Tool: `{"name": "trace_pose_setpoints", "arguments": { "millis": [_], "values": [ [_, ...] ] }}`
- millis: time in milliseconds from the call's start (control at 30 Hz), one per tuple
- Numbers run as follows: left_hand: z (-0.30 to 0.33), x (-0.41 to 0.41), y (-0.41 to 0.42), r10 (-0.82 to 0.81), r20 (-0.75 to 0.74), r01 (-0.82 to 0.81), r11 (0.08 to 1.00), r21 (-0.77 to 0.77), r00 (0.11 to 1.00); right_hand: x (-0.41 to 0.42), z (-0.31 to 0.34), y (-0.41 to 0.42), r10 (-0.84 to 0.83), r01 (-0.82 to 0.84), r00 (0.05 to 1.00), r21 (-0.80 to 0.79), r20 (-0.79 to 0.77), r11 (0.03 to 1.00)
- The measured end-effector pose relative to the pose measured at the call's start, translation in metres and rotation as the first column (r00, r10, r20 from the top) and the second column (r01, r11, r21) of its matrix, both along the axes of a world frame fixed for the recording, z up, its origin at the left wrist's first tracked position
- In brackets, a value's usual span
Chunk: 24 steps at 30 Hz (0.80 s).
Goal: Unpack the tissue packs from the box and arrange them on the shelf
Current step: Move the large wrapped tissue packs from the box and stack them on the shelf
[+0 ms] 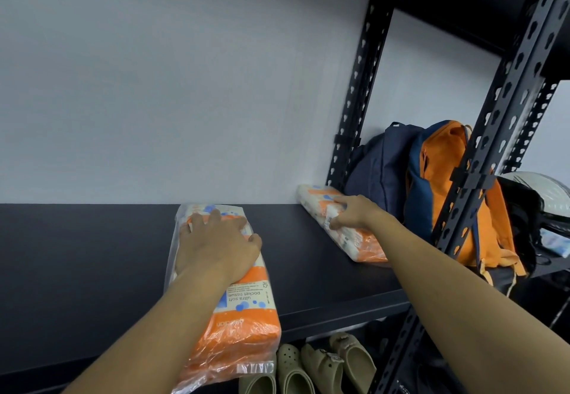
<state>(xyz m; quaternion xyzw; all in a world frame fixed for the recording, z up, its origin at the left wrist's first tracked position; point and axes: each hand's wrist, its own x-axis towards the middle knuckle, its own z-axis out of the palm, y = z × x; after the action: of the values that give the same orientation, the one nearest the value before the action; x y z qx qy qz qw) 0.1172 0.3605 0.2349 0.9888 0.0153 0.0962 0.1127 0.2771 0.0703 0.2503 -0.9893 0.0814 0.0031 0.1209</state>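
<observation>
On the dark shelf (92,270) two tissue packs lie flat, and it looks like they are being laid side by side in a neat row: the near pack (228,295) sits in the middle with its near end sticking out over the front edge, and the far pack (339,224) lies at the right end, close to the blue and orange backpack (438,177). The left hand (216,245) rests palm down on the near pack with fingers spread apart, likely to push it back. The right arm reaches far out, and the right hand (351,211) has its grip curled over the far pack's top, clamped on it.
</observation>
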Motion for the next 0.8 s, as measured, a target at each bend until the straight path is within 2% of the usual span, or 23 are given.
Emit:
{"name": "trace_pose_setpoints", "arguments": {
  "millis": [167,367,800],
  "values": [
    [0.0,0.0,-0.001,0.003,0.008,-0.003,1.0,-0.006,1.0,-0.007,0.004,0.008,0.004,-0.004,1.0,-0.018,-0.008,1.0],
    [0.0,-0.001,-0.001,0.004,0.015,-0.004,1.0,-0.008,1.0,-0.008,0.004,0.002,0.087,-0.087,0.996,0.046,0.017,0.995],
    [-0.001,0.001,-0.001,-0.004,0.01,0.004,1.0,-0.024,1.0,-0.026,0.006,0.015,0.124,-0.124,0.991,0.001,0.048,0.992]
  ]
}}
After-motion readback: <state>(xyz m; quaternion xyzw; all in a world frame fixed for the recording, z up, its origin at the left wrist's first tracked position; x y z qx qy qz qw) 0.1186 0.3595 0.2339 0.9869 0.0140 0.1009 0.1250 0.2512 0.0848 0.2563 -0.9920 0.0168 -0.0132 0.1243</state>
